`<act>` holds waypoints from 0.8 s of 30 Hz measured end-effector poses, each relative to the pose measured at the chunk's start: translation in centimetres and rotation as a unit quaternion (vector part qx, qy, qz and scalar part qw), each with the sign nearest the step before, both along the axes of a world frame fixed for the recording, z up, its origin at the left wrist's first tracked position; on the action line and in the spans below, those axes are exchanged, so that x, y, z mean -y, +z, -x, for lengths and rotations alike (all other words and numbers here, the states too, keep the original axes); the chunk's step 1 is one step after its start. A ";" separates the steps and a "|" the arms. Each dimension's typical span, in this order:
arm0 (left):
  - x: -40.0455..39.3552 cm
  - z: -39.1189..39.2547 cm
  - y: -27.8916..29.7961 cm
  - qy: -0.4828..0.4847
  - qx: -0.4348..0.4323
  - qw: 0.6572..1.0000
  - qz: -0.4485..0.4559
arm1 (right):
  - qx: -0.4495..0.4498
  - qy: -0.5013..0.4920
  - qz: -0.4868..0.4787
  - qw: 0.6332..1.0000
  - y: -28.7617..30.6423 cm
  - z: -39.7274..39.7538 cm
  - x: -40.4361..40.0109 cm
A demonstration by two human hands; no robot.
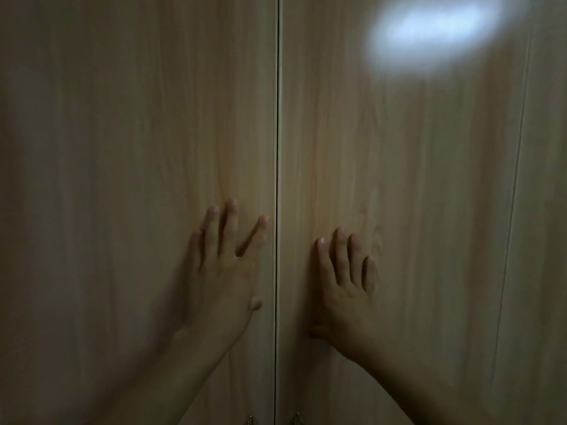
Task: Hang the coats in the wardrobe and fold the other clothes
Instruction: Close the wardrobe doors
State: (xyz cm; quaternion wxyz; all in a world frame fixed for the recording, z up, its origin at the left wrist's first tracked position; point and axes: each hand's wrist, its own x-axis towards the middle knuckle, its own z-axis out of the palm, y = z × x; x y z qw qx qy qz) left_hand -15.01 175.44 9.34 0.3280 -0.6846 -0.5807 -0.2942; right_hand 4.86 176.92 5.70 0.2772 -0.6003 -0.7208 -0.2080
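A: In the head view, what fills the frame?

B: The two closed light-brown wood-grain wardrobe doors, meeting at a thin dark vertical seam. The wardrobe stands directly before the person, very near.

A: And the hands?

B: The left hand lies flat on the left door, fingers straight and spread wide, holding nothing. The right hand presses flat on the right door just beside the seam, fingers straight and close together, holding nothing.

A: Any writing or labels?

B: None can be read. A pale bluish patch of light glares on the right door. Two small metal handles peek in at the bottom edge, one each side of the seam.
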 end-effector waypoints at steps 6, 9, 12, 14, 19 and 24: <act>-0.6 0.6 -0.3 -0.026 0.020 0.999 -0.015 | -0.003 -0.003 -0.004 1.000 -0.3 -0.1 -0.1; -0.5 0.5 -0.4 -0.021 0.019 1.000 -0.006 | 0.008 -0.012 -0.001 1.000 -0.2 0.0 0.2; -0.2 0.5 -0.1 -0.012 0.011 1.000 0.000 | 0.010 -0.021 0.006 1.000 0.0 0.0 0.9; 0.1 0.5 0.0 -0.008 0.000 1.000 0.014 | 0.012 -0.028 0.010 0.999 0.2 0.3 1.5; 1.6 0.2 1.3 -0.012 -0.001 0.999 0.041 | -0.017 -0.013 0.036 0.999 1.9 0.9 4.1; 3.1 0.5 0.5 -0.088 0.102 0.981 0.138 | -0.069 0.035 0.042 0.996 3.6 0.4 7.9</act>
